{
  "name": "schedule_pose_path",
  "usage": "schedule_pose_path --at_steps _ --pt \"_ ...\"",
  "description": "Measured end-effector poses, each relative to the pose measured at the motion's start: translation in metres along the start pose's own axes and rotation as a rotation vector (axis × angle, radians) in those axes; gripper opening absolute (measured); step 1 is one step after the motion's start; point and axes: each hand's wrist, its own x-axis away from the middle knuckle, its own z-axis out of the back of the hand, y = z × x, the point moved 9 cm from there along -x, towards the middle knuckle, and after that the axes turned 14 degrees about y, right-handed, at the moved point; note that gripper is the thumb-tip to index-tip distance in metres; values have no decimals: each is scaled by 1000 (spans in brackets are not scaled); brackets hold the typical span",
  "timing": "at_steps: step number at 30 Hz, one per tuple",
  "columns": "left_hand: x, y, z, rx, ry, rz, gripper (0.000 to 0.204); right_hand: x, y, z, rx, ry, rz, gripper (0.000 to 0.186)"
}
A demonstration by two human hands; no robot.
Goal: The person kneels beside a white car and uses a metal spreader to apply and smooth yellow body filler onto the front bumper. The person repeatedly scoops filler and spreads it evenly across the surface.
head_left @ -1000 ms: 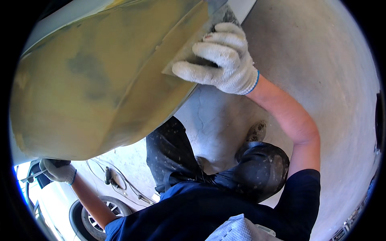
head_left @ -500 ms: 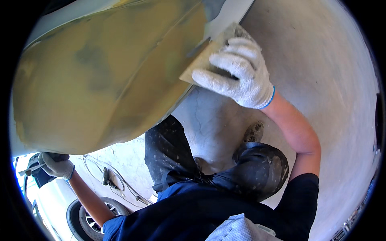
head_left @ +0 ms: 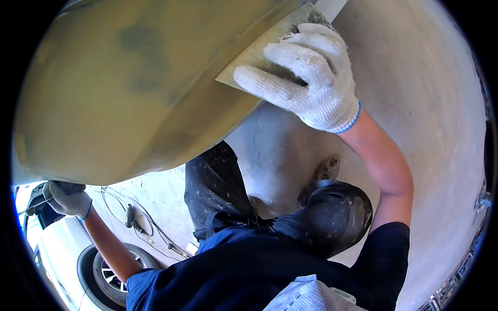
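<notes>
A large curved vehicle panel (head_left: 104,88), coated in patchy yellow-olive with darker grey spots, fills the upper left. My right hand (head_left: 306,78), in a white knit glove with a blue cuff, presses a tan, dark-smudged sheet (head_left: 231,72), apparently abrasive, against the panel near its right edge, fingers curled over it. My left hand (head_left: 67,199), also gloved, is closed at the panel's lower left edge around something dark that I cannot make out; a thin strip sticks out beside it.
My dark-trousered knees are bent above the grey concrete floor (head_left: 425,129). Below left lie hoses and a metal air fitting or tool (head_left: 129,215) on the floor, near a white car body (head_left: 62,249) and a wheel (head_left: 116,272).
My right hand with the sheet dipped down and right, then rose again, ending further right than at first. The panel and my left hand appear higher in the picture.
</notes>
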Motion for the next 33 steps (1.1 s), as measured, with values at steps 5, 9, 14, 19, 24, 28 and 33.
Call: schedule_pose_path --at_steps 5,9,14,19,24,28,33 --pt "-33 -29 27 53 -88 78 12 -17 5 1 12 39 33 54" --pt "-27 -31 20 73 -108 71 13 -19 3 -1 12 29 39 55" --pt "-18 -14 11 28 -180 -28 16 -20 1 3 9 24 62 56" --pt "-30 -15 19 5 -91 -88 15 -12 -4 -6 23 83 77 57" --pt "-16 -8 10 -8 21 -4 14 17 -19 -19 46 109 70 57" --pt "-9 -4 5 -20 40 13 17 43 -29 -23 -2 77 39 45" --pt "-9 -1 2 -73 -45 109 10 70 -45 -15 -32 -222 -7 38"
